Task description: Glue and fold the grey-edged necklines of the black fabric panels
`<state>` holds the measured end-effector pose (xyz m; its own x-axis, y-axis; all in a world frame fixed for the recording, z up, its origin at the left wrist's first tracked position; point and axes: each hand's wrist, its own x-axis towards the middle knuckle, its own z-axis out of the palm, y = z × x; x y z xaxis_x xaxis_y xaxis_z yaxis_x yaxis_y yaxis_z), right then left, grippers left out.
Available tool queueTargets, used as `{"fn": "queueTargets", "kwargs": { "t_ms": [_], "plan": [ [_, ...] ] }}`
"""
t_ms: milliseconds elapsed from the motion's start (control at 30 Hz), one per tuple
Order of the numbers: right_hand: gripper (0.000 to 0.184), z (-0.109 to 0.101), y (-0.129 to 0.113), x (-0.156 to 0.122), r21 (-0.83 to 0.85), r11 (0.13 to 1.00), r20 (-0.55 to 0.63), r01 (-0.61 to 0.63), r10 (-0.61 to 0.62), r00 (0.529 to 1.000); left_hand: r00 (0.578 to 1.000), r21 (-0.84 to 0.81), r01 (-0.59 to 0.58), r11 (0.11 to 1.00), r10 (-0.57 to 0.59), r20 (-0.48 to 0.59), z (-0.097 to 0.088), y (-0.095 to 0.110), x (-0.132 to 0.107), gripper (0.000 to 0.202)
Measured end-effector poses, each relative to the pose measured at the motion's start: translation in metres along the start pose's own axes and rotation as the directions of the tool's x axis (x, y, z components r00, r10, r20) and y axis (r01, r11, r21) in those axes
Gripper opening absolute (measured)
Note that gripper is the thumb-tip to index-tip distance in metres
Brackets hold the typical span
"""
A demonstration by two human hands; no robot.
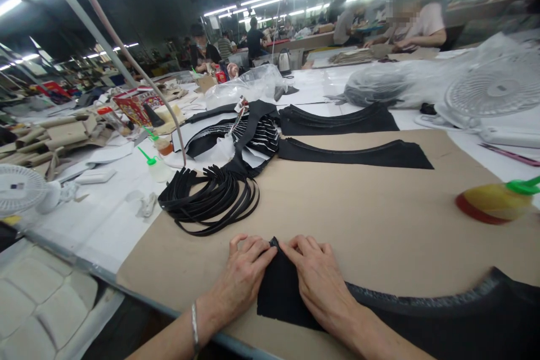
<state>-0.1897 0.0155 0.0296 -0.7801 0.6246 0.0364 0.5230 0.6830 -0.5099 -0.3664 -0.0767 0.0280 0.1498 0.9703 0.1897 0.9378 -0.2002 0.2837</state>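
Black cut piece (442, 320) lies flat on the tabletop (109, 225), its pointed end right under the hands and its long curved body sweeping off beyond the right hand to the edge of view. It looks laid out full length so that nothing drags on the end being worked. Beneath it, a broad brown card sheet (358, 202) covers the surface ahead of both hands, likely a firm, clean backing. Further ahead of the right hand are two flat stacks of black curved pieces (358, 153), edges squared up, apparently kept in reach but off the working spot. A looped bundle of black straps (211, 199) sits just ahead of the left hand, half on the card. Off to the right, a bottle with a green nozzle (493, 202) lies on its side, well apart from the fingers. The left hand (244, 275) and right hand (318, 281) meet at the tip, fingers bent and nipping that corner from either side. The right palm rests on the material, which I'd judge keeps it from sliding.
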Motion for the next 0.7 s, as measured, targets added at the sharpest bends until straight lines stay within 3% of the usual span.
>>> {"fn": "queueTargets", "kwargs": {
  "t_ms": [700],
  "plan": [
    [0.046, -0.0009, -0.0032, 0.0031, -0.201, 0.972, -0.005, 0.121, -0.124, 0.992, 0.997, 0.043, -0.006, 0.999, 0.009, -0.080, 0.0027, 0.0001, -0.0034, 0.041]
  ]
}}
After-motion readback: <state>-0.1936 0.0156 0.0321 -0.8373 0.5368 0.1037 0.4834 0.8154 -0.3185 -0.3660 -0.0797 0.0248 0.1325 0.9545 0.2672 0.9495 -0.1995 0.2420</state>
